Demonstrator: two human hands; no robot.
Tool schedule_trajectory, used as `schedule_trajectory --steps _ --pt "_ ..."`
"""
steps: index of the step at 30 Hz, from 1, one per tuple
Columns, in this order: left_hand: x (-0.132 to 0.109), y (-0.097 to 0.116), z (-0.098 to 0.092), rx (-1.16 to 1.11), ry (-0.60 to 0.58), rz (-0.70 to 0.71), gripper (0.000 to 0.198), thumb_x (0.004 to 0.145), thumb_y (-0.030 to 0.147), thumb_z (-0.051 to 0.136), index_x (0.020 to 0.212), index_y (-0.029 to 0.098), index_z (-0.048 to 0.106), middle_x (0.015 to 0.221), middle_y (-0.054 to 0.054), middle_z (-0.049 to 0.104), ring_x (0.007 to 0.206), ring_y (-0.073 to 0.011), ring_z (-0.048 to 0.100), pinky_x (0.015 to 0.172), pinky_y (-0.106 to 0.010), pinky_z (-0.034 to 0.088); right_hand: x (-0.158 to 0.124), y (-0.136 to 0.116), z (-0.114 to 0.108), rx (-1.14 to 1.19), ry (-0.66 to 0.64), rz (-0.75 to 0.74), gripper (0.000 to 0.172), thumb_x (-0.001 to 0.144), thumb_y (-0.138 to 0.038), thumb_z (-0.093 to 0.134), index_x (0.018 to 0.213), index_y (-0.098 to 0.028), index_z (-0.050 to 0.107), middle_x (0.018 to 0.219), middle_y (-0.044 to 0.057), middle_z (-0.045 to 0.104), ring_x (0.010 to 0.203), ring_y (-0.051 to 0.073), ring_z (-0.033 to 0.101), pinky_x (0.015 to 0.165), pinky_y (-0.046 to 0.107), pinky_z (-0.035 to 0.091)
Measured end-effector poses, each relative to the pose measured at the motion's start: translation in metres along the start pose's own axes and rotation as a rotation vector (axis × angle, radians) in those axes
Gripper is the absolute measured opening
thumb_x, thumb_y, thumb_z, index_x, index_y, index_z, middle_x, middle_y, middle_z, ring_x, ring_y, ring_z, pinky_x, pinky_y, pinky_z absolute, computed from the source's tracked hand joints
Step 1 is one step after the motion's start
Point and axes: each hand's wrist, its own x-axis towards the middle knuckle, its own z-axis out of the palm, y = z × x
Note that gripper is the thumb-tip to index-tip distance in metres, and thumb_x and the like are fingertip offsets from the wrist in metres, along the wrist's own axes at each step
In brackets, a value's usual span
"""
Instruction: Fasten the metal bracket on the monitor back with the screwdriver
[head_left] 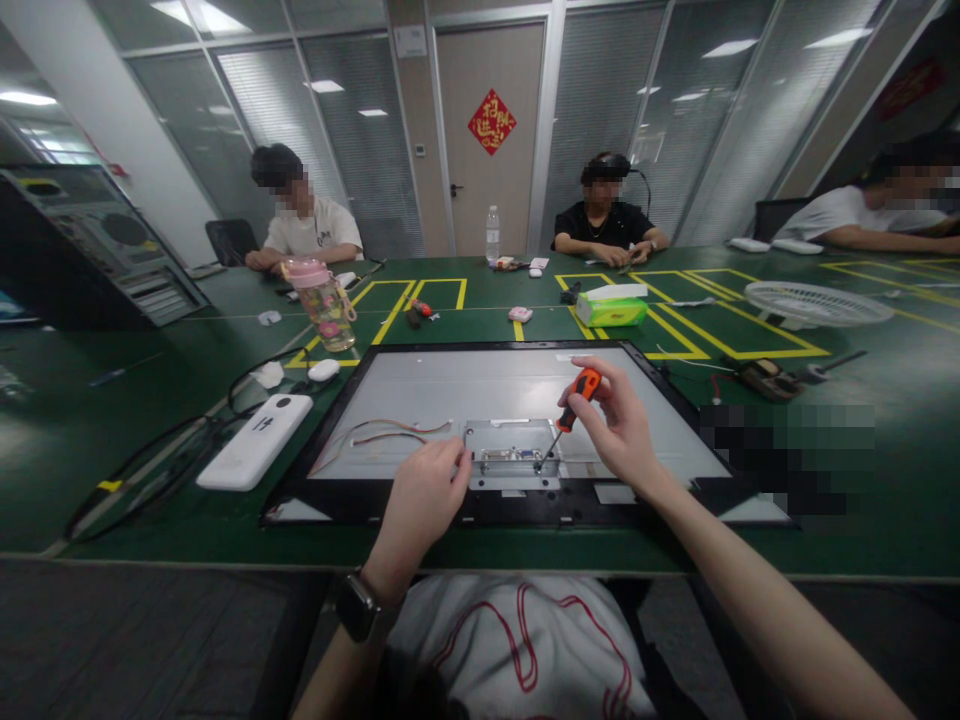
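A monitor panel (420, 385) lies face down on the green table, its silver back exposed inside a black frame. A metal circuit cover (510, 445) sits near its front edge, with thin red and white wires (382, 432) running left. My right hand (619, 425) is closed around an orange-and-black screwdriver (574, 405), whose tip points down at the cover's connector row. My left hand (424, 490) rests with curled fingers on the panel by the cover's left edge; nothing visible shows in it.
A white power bank (255, 440) and black cables (150, 460) lie left. A pink-lidded bottle (324, 302), green tissue box (611, 305), white fan grille (817, 300) and computer case (97, 240) stand farther back. Three people sit across the table.
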Motion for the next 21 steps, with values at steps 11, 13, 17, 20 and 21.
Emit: schedule_trajectory --steps 11,13,17,20,21 --pt "-0.0005 -0.0006 -0.0001 -0.017 -0.004 -0.001 0.019 0.094 0.019 0.047 0.076 0.019 0.052 0.071 -0.001 0.062 0.067 -0.0182 0.059 0.062 -0.029 0.037 0.0001 0.0029 -0.0002 -0.047 0.089 -0.046 0.031 0.090 -0.023 0.060 0.121 -0.025 0.058 0.088 0.003 0.064 0.079 0.019 0.063 0.079 0.037 0.051" --pt "0.0001 -0.0006 0.0005 -0.012 -0.007 0.000 0.019 0.094 0.020 0.047 0.076 0.019 0.052 0.071 -0.001 0.061 0.067 -0.0181 0.059 0.062 -0.028 0.036 0.0008 0.0034 0.0007 -0.038 0.090 -0.034 0.031 0.090 -0.023 0.059 0.121 -0.024 0.057 0.087 0.003 0.063 0.079 0.019 0.063 0.077 0.037 0.052" --pt "-0.0001 -0.0006 0.0010 -0.007 -0.007 -0.004 0.020 0.094 0.020 0.047 0.075 0.019 0.052 0.070 -0.001 0.061 0.066 -0.0180 0.058 0.061 -0.028 0.035 0.0010 0.0038 0.0006 -0.039 0.089 -0.024 0.031 0.090 -0.024 0.059 0.121 -0.024 0.057 0.086 0.003 0.062 0.079 0.019 0.063 0.075 0.037 0.052" --pt "-0.0010 -0.0007 0.0003 -0.013 -0.001 0.001 0.020 0.094 0.020 0.047 0.075 0.019 0.052 0.070 -0.001 0.061 0.066 -0.0178 0.058 0.061 -0.028 0.035 0.0008 0.0037 0.0000 -0.038 0.092 -0.023 0.031 0.090 -0.024 0.059 0.121 -0.024 0.057 0.086 0.003 0.062 0.079 0.019 0.063 0.075 0.037 0.052" --pt "-0.0012 -0.0007 -0.0001 -0.015 0.000 0.002 0.020 0.094 0.020 0.047 0.075 0.019 0.052 0.070 -0.001 0.060 0.066 -0.0178 0.058 0.061 -0.028 0.035 0.0007 0.0036 -0.0001 -0.038 0.093 -0.023 0.031 0.090 -0.024 0.059 0.121 -0.024 0.057 0.086 0.003 0.062 0.079 0.019 0.063 0.075 0.037 0.052"
